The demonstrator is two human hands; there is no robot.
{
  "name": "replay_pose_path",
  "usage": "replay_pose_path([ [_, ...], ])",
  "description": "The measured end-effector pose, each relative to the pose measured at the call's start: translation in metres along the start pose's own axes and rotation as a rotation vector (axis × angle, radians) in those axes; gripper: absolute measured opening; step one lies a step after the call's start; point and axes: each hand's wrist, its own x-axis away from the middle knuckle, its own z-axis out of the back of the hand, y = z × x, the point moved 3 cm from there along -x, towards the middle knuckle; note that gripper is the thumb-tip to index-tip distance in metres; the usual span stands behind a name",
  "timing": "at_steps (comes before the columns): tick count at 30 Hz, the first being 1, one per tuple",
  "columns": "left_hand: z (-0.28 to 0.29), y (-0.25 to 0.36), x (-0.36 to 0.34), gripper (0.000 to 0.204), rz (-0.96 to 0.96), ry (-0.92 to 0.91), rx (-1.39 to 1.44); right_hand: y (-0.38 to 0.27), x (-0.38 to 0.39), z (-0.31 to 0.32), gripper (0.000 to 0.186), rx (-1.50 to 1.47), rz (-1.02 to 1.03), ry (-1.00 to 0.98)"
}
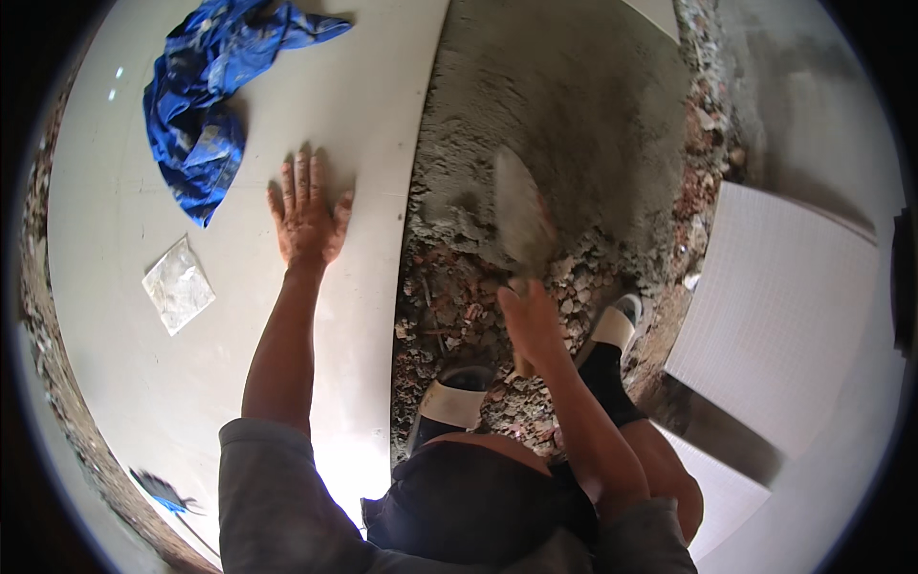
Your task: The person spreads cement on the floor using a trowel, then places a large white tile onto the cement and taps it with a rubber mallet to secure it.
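My left hand (pixel 306 220) rests with its fingers spread on a large, pale, flat panel (pixel 105 230), to the right of a crumpled blue cloth (pixel 196 134) and a small whitish square piece (pixel 179 284). In my right hand (pixel 528 325) is the handle of a trowel (pixel 518 196), whose slightly blurred blade lies over wet grey mortar (pixel 574 86). The mortar borders the panel's straight edge, and its lower, ragged edge gives way to loose rubble (pixel 445 306) around my feet.
White textured tiles (pixel 755 306) lie at the right, near a strip of broken debris (pixel 703 134) and a grey surface. Another pale piece (pixel 650 11) shows at the top. My sandalled feet (pixel 449 397) stand on rubble. A small dark object with blue (pixel 167 497) lies at the lower left.
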Motion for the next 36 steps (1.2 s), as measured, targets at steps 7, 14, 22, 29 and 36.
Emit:
replay_pose_path([
  [7,-0.002,0.001,-0.002,0.072,-0.073,0.092,0.031,-0.044,-0.027,-0.025,0.054,0.001,0.222,-0.011],
  [14,-0.007,-0.002,-0.001,0.076,-0.076,0.081,0.018,0.096,-0.031,0.083,0.037,0.272,0.218,0.207],
  [22,-0.008,-0.002,-0.001,0.076,-0.147,0.192,0.043,0.065,-0.019,0.087,0.050,-0.005,0.011,0.153],
  [29,-0.003,0.002,-0.002,0.078,-0.161,0.206,0.059,0.154,-0.004,0.154,0.042,-0.208,-0.234,0.342],
  [36,-0.015,-0.006,-0.008,0.071,-0.159,0.244,0.067,0.219,0.029,0.131,0.033,-1.004,-0.490,0.509],
])
